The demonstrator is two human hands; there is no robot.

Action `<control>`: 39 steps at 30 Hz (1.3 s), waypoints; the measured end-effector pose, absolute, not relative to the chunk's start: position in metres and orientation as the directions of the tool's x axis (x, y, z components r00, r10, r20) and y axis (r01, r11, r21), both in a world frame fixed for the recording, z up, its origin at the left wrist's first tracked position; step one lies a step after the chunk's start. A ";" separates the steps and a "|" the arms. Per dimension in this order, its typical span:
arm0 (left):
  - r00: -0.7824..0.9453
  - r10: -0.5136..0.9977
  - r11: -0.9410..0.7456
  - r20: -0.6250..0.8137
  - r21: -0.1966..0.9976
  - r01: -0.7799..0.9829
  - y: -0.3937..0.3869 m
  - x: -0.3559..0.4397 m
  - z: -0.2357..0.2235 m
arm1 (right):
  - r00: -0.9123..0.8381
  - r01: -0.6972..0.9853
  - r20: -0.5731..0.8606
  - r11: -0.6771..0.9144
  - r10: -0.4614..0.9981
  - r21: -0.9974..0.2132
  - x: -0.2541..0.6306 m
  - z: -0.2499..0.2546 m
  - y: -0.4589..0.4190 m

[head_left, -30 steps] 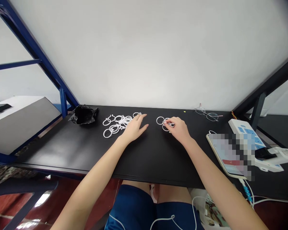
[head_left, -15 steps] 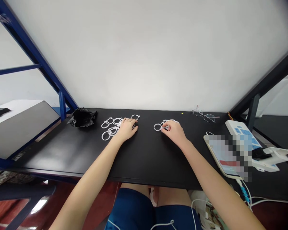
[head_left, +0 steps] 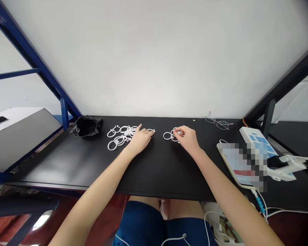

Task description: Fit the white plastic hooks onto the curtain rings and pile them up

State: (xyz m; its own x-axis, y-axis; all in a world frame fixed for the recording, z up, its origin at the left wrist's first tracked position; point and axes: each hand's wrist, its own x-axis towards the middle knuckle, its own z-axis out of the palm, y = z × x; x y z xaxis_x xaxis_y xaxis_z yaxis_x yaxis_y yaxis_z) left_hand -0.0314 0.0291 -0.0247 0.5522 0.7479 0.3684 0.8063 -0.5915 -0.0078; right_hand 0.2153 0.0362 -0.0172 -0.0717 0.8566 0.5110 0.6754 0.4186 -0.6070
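The ring pile (head_left: 129, 133) lies right of the bag (head_left: 79, 130). My left grip (head_left: 141, 138) is over a stray ring (head_left: 152, 130), hold unclear; my right grip (head_left: 189, 138) pinches one of the rings farthest from the bag (head_left: 172, 136).

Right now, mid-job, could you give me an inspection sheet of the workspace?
Surface: black desk, light reflected at left.
Job's things: larger heap of white rings at left, smaller cluster at right.
Clutter: crumpled black bag, eyeglasses, phone, power strip.
Hands: left hand open, over the heap's right side; right hand pinching at the smaller cluster.
Cables: white cable from the phone's lower end; another across the lap.
Surroundings: white wall behind, blue frame left.
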 end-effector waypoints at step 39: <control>0.456 0.733 -0.663 0.504 0.382 0.643 0.008 -0.005 -0.017 | -0.505 0.448 0.475 0.689 0.720 -0.569 0.192 -0.010 0.016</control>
State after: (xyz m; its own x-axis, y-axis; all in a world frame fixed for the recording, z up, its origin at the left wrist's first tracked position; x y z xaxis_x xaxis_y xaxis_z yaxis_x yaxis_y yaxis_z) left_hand -0.0050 0.0076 -0.0174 0.4560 0.7333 0.5043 0.6434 -0.6631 0.3824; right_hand 0.1925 0.0158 -0.0103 -0.5051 0.7204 0.4752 0.4479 0.6895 -0.5692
